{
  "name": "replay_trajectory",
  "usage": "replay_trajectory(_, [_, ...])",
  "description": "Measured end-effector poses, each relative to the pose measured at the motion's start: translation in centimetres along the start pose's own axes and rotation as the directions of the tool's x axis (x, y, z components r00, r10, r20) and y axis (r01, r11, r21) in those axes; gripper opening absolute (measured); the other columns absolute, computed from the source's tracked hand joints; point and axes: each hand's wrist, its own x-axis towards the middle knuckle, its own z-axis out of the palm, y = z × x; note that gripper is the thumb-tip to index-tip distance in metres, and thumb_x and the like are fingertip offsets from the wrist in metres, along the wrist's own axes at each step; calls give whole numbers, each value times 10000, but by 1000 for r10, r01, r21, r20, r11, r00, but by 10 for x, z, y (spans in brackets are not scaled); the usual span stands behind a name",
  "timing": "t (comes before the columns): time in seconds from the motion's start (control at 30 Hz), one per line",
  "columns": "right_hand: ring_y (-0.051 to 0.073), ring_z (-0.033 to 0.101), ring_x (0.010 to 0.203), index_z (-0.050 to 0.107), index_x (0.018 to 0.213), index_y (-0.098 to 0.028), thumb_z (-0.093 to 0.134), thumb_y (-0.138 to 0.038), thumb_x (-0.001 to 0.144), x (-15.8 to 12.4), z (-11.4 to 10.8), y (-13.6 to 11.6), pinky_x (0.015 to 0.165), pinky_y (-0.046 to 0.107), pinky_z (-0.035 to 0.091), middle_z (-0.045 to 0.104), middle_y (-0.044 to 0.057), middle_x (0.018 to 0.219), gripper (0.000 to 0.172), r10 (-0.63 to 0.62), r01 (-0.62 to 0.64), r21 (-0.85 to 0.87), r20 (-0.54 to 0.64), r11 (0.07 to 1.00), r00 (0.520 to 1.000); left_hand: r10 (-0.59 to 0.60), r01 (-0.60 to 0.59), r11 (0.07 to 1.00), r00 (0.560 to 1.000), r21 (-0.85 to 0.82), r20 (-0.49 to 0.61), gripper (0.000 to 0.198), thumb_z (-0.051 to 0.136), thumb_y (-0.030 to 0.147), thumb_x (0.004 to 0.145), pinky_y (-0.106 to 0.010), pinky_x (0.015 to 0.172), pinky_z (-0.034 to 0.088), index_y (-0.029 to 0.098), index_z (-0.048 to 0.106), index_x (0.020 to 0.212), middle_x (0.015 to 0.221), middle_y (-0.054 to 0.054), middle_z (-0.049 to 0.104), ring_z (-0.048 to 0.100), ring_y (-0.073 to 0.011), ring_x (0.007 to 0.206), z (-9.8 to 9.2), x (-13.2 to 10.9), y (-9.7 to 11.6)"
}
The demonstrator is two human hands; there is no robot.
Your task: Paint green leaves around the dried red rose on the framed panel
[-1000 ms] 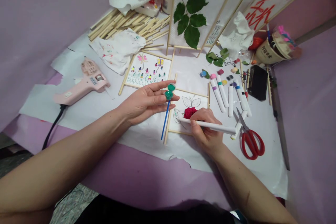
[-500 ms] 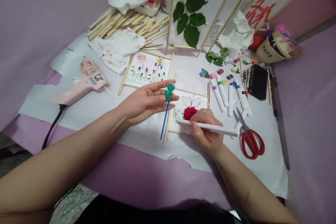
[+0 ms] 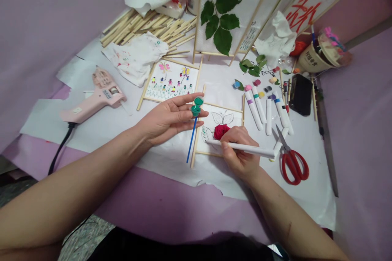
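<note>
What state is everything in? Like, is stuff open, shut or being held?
Left hand, pinching a green paint pot between its fingers
Blue paintbrush, hanging below the pot
Right hand, gripping a white marker
Red scissors, shut
Pink glue gun, lying on its side

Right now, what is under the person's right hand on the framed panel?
The right hand lies over the lower right part of a wood-framed paper panel. A red flower and outlined leaves show beside it; whatever is on the paper beneath the hand is covered.

Both forearms (image 3: 76, 189) are bare, the right one (image 3: 286, 218) marked, over dark clothing (image 3: 159, 246).
</note>
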Motion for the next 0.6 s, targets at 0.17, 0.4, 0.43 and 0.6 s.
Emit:
replay_trajectory(0.17, [151,541,584,552,758,-234,552,-147,900,1,-1,-1,638,373,404,592,-28,647,166,-3,3,6,-23,1000,1000,0,0,1000,1000,9,3,427,886,155,773,-518,1118,543,250,791,1178,947,-24,810,760,-257,1119,-1,0,0])
replay_trajectory(0.4, [154,520,621,576,799,-230,559,-130,908,-5,-3,1,655,379,385,584,-22,669,148,29,-32,-14,-189,999,982,-5,4,1000,1000,14,7,433,885,154,777,-496,1103,558,252,789,1187,955,-26,812,763,-245,1108,-2,0,0])
replay_trajectory(0.43, [155,524,632,578,805,-230,563,-130,909,-6,-3,1,661,380,385,587,-21,676,145,33,-39,-25,-179,999,983,-4,4,1000,1000,14,6,435,885,152,776,-493,1101,560,252,789,1188,954,-25,811,763,-244,1106,-2,-1,0])
replay_trajectory(0.6, [153,536,631,581,810,-231,573,-131,907,-5,-3,2,666,376,392,600,-24,682,140,10,-18,-70,-115,997,993,-8,8,1000,1000,-12,4,439,888,134,762,-466,1064,591,241,794,1177,936,-15,801,771,-231,1061,-1,0,0])
